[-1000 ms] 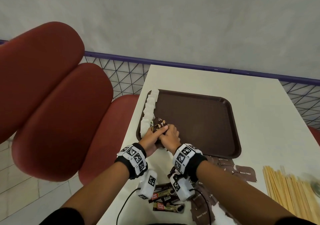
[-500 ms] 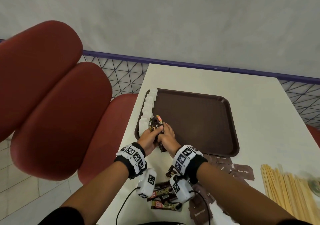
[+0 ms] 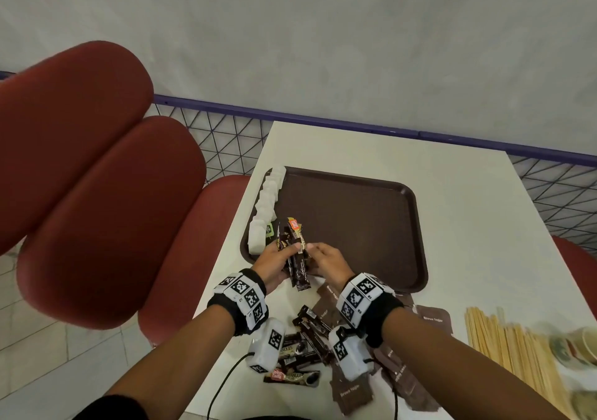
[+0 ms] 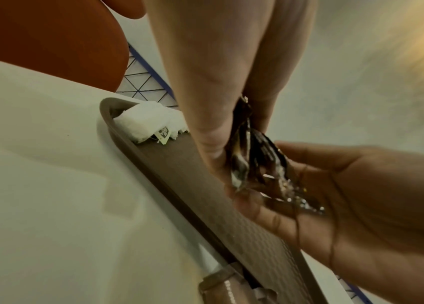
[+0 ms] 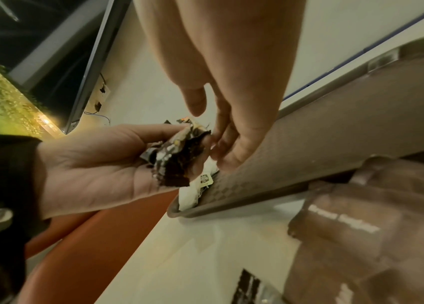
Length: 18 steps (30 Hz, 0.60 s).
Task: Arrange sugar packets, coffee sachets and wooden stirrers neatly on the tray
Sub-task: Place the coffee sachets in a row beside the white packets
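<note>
My left hand point(image 3: 286, 253) grips a fanned bundle of dark coffee sachets point(image 3: 295, 242) upright over the near left corner of the brown tray point(image 3: 371, 225). In the left wrist view the thumb and fingers pinch the coffee sachets point(image 4: 247, 162) from both sides. My right hand point(image 3: 315, 251) meets the bundle from the right, with its fingers point(image 5: 218, 137) straight against it and the thumb off it. A row of white packets point(image 3: 266, 203) lies along the tray's left rim. More coffee sachets point(image 3: 303, 351), brown sugar packets point(image 3: 433, 319) and wooden stirrers point(image 3: 507, 345) lie on the table near me.
The white table point(image 3: 468, 209) ends at a purple rail with wire mesh point(image 3: 226, 141) behind it. Red cushioned seats point(image 3: 97, 193) stand to the left. A blurred paper cup point(image 3: 581, 345) sits at the right edge, by the stirrers. Wrist cables point(image 3: 223, 384) trail across the near table edge.
The bundle has risen off the tray floor and fanned out, with one long sachet now hanging below the others. Both hands have drawn slightly back toward the tray's near rim.
</note>
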Motion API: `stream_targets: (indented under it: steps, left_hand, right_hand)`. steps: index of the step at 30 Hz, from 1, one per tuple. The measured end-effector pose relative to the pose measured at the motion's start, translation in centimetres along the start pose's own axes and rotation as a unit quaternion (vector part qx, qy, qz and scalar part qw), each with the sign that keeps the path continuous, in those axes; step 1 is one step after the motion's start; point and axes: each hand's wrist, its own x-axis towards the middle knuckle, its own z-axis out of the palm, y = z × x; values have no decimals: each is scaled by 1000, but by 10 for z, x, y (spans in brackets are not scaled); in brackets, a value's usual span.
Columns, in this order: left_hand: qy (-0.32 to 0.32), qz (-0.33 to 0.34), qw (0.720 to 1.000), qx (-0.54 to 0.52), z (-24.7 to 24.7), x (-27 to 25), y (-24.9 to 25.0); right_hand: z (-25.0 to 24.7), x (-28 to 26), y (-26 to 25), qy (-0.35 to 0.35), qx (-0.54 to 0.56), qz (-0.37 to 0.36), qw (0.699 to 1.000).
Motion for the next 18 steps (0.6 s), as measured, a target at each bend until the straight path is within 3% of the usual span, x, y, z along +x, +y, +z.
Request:
stream_targets:
  steps: [6, 11, 18]
  left_hand:
    - [17, 16, 998, 53, 14, -10, -3]
    - [33, 36, 995, 90, 9, -13, -4]
    - [51, 25, 996, 63, -20, -15, 8]
  right_hand:
    - [-16, -8, 1, 23, -34, -15, 999]
    - [-22, -9, 2, 28, 23, -21, 999]
    - [-22, 7, -12, 79, -5, -47, 996]
